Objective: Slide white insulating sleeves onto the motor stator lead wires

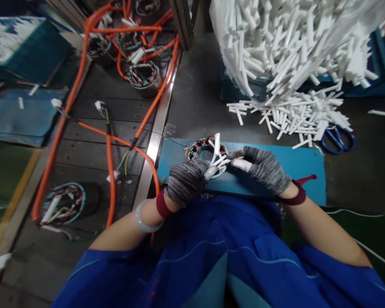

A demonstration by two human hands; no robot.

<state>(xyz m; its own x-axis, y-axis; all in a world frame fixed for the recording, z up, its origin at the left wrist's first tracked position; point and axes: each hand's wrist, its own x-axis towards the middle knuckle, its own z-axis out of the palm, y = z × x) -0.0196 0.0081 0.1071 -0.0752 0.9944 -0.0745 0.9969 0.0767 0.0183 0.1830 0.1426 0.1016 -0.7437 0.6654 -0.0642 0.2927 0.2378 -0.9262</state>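
A motor stator (197, 147), a ring with copper windings and coloured wires, lies on the blue board (295, 167). Several white tube sleeves (217, 145) stick up from its right side. My left hand (188, 179), in a grey striped glove, is closed at the near edge of the ring, with thumb and fingers around the lower ends of the sleeves. From the right, my gloved right hand (263, 167) pinches the tip of a white sleeve between thumb and forefinger. The fingertips partly hide what lies between the two hands.
A bag of white sleeves (295, 47) stands at the back right, with a loose pile (288, 115) before it. Blue-handled scissors (338, 140) lie beside the board. Leftward, orange cables (111, 179) cross a slatted conveyor carrying more stators (64, 205). A blue bin (28, 55) sits far left.
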